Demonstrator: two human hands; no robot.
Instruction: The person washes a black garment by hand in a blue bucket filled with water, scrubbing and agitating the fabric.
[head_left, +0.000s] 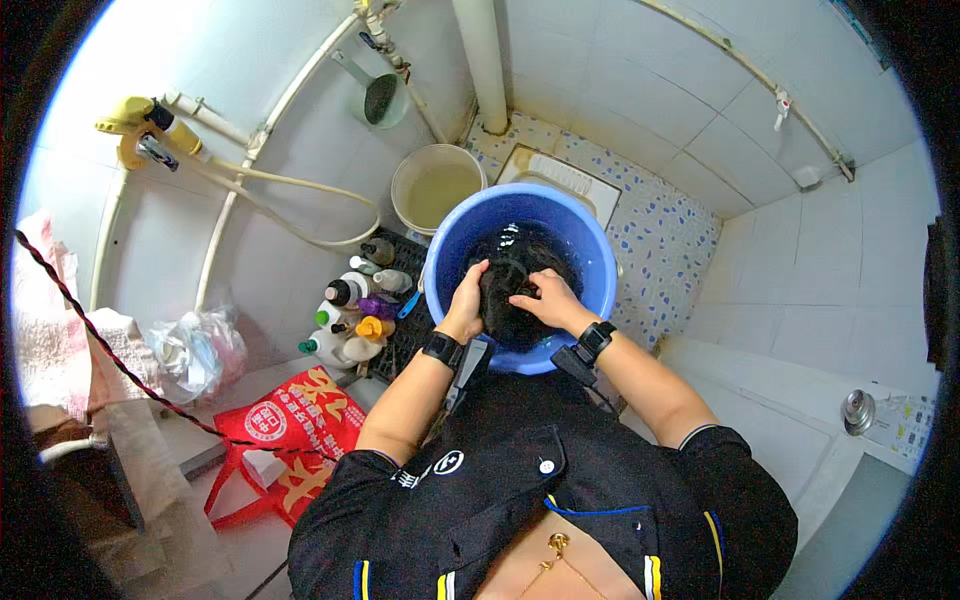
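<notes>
Before me stands a round blue plastic bucket (448, 225) with dark liquid in it. A wet black item (504, 296), seemingly cloth, is bunched near the bucket's front side; part of it lies in the liquid, and its exact kind cannot be told. My left hand (469, 301) holds its left edge, thumb up and fingers partly hidden behind it. On its right side, my right hand (553, 301) pinches the black item between thumb and fingers. Both wrists wear black straps and rest over the bucket's near rim.
A white bucket of cloudy liquid (439, 187) stands behind, near a squat toilet (559, 176). Several bottles (356, 300) crowd a black mat at the left. A red bag (292, 435) lies nearer. A hose (300, 184) and a scoop (382, 97) hang along the left wall.
</notes>
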